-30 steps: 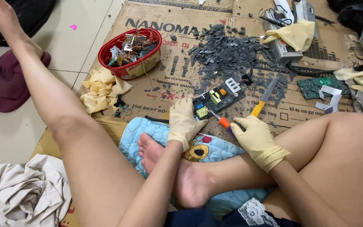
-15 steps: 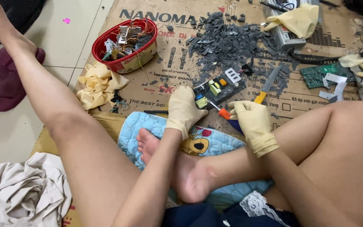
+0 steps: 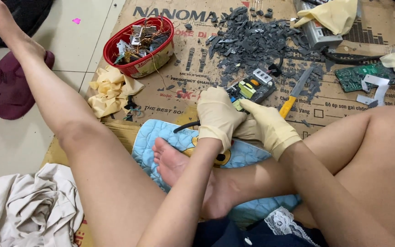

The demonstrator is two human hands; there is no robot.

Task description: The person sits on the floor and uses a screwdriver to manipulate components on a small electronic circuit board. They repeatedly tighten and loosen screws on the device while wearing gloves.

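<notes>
Item: small power-supply circuit board (image 3: 252,87), dark, with a yellow transformer block and a white connector, lying on the flattened cardboard sheet (image 3: 188,87) just beyond our hands.

Progress, as we judge it: a broad heap of grey plastic shards (image 3: 257,41) sits behind the board, and the red oval basket (image 3: 140,45) already holds copper wire and metal parts, so a good deal of breaking-down looks done. This board still carries its components. A green circuit board (image 3: 360,77) and a grey metal casing (image 3: 316,32) lie untouched further right, so more remains.

Left hand (image 3: 218,116), in a cream rubber glove: fingers curled down and closed at the near left edge of the board, pressing or pinching it. A black cable (image 3: 186,126) runs out from beneath the palm. We cannot tell whether the fingertips grip the board or the cable end, since the glove hides them.

Right hand (image 3: 268,126), gloved alike: forefinger stretched forward to touch the near edge of the board, remaining fingers folded loosely, holding nothing we can see.

Nearby: yellow-handled knife (image 3: 296,89), lying free just right of the board. Crumpled cream gloves (image 3: 110,91) beside the basket. Blue patterned cushion (image 3: 170,142) under our foot.
</notes>
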